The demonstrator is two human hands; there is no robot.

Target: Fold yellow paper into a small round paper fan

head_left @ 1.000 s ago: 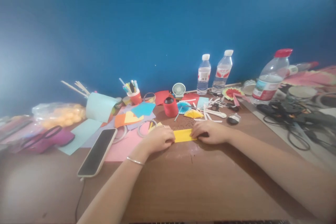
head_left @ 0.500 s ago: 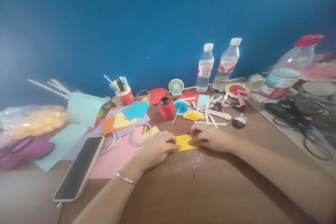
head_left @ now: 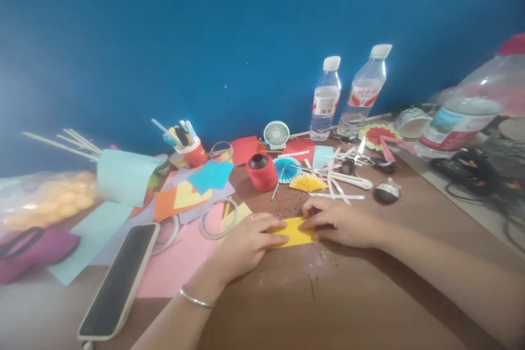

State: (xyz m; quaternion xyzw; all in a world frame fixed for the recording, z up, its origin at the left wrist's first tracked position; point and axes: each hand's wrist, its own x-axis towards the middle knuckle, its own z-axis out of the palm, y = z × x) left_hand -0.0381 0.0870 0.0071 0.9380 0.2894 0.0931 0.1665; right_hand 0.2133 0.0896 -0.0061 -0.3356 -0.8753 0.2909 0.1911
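A small yellow strip of paper [head_left: 296, 232] lies on the brown table between my hands. My left hand [head_left: 248, 241], with a ring and a silver bangle, holds down the strip's left end with closed fingers and thumb. At the right end, the curled fingers of my right hand [head_left: 342, 223] grip the paper; their tips are partly hidden. Just behind the strip are a yellow pleated paper fan [head_left: 307, 182], a blue pleated paper rosette [head_left: 287, 170] and a red spool of thread [head_left: 262, 173].
On the left lie a phone [head_left: 120, 281], coloured paper sheets [head_left: 176, 262] and a tape roll [head_left: 219, 220]. Scissors [head_left: 361, 156], white paper strips [head_left: 337, 186] and a computer mouse [head_left: 387, 191] are to the right. Water bottles [head_left: 326, 104] stand near the blue wall.
The camera view has shifted, so the table's things appear slightly larger and spread outward. Both hands stay on the yellow paper, with only slight finger movement.
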